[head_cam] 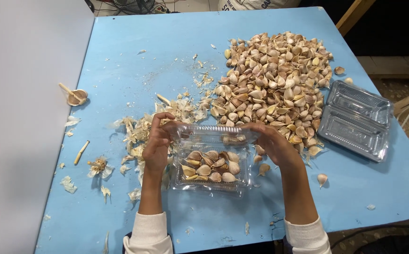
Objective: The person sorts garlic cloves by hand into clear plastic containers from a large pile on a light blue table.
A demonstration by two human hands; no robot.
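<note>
A clear plastic clamshell box (212, 170) sits on the blue table (133, 51) at the lower centre of the frame, its tray already holding a modest layer of garlic cloves (212, 167), and its hinged lid (212, 133) stands raised along the far edge. Judging by how things lie, the filling of this box looks done or nearly so, while the lid is not yet pressed down onto the tray. Much remains unpacked: a large heap of loose cloves (275, 80) covers the upper centre and right of the table, and a stack of empty clear trays (355, 120) waits at the right edge. Papery garlic skins (138, 127) lie scattered to the left of the box, with a few stem pieces (81, 152) and a lone bulb scrap (76, 96) farther left. The left hand (157, 143) comes up from the bottom of the frame, forearm nearly vertical, fingers curled over the lid's left corner with the thumb under it, pinching the plastic. The right hand (272, 141) reaches in at a slant from the lower right, wrist bent inward, fingers closed over the lid's right corner in the same pinch. Both white sleeves (150, 230) show at the bottom edge, and the two hands mirror each other across the box.
</note>
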